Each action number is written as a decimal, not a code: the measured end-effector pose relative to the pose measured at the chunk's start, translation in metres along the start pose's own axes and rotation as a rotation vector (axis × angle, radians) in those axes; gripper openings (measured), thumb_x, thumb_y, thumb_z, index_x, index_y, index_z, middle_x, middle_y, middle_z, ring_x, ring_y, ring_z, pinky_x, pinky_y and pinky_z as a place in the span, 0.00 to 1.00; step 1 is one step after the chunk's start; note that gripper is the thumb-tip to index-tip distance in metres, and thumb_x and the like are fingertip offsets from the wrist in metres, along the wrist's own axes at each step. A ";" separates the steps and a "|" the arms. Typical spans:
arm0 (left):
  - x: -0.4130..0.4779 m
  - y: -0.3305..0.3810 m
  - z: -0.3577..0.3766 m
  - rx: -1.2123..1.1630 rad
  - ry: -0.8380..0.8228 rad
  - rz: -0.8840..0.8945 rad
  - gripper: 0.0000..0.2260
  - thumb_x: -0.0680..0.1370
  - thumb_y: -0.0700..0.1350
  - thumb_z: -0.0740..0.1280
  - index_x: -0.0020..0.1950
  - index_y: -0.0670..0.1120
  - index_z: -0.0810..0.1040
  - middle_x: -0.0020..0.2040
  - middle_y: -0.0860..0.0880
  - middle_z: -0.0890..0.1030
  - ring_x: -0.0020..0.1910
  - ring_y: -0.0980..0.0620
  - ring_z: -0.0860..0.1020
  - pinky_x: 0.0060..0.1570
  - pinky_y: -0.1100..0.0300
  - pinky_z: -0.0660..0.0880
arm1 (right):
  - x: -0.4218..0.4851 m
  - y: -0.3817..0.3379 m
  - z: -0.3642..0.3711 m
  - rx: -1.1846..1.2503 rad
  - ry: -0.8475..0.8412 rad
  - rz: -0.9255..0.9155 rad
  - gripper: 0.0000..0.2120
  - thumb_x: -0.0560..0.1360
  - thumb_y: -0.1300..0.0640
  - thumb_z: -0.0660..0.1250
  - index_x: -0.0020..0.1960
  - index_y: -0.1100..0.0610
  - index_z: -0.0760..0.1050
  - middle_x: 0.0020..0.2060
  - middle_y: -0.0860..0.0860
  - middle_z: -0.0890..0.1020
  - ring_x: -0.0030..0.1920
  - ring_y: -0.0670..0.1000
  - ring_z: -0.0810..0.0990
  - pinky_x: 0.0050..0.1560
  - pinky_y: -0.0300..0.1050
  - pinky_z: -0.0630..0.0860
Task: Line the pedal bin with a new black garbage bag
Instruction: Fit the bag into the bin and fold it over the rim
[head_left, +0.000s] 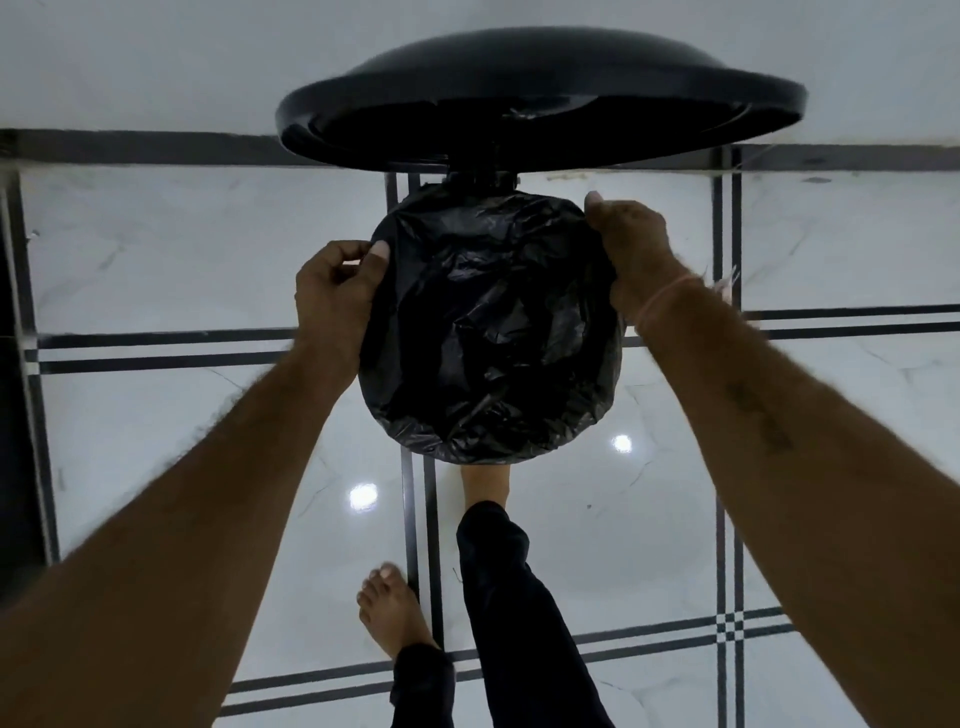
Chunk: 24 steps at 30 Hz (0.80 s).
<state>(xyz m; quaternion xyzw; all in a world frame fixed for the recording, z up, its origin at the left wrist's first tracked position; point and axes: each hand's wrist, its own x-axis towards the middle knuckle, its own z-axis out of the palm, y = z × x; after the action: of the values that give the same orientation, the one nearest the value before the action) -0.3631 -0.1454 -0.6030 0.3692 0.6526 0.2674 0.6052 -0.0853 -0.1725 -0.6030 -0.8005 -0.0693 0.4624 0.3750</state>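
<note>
The pedal bin stands on the floor below me with its round black lid raised and tilted back. A crinkled black garbage bag fills the bin's mouth, and its edge is folded over the rim all round. My left hand pinches the bag's edge at the left of the rim. My right hand grips the bag's edge at the upper right of the rim. The bin's body is hidden under the bag.
My right foot is at the bin's base, where the pedal itself is hidden; my left foot is flat on the glossy white tiled floor with dark stripes. A pale wall runs behind the bin. A dark edge is at the far left.
</note>
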 end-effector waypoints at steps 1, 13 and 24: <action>-0.002 -0.001 0.000 -0.023 0.006 0.000 0.10 0.78 0.52 0.72 0.51 0.46 0.83 0.48 0.41 0.86 0.45 0.47 0.83 0.51 0.49 0.83 | -0.003 0.006 0.002 -0.035 0.056 -0.067 0.10 0.76 0.47 0.73 0.43 0.52 0.78 0.41 0.51 0.83 0.43 0.51 0.83 0.52 0.52 0.85; -0.007 -0.012 -0.007 -0.344 -0.109 -0.101 0.09 0.82 0.45 0.68 0.56 0.40 0.81 0.49 0.45 0.84 0.50 0.49 0.83 0.58 0.54 0.80 | -0.084 0.082 0.103 -0.744 -0.620 -0.597 0.16 0.78 0.42 0.65 0.64 0.42 0.80 0.65 0.46 0.77 0.70 0.51 0.74 0.75 0.52 0.67; -0.004 -0.034 -0.003 -0.245 -0.112 0.146 0.11 0.84 0.46 0.66 0.58 0.42 0.83 0.50 0.48 0.85 0.53 0.49 0.82 0.60 0.51 0.79 | 0.012 0.110 0.115 -0.685 -0.522 0.030 0.24 0.85 0.49 0.62 0.78 0.58 0.69 0.78 0.56 0.71 0.78 0.58 0.68 0.75 0.47 0.63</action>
<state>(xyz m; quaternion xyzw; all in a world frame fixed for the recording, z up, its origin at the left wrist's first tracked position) -0.3717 -0.1684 -0.6276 0.3535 0.5517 0.3671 0.6603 -0.1953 -0.1837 -0.7180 -0.7358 -0.2997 0.6052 0.0504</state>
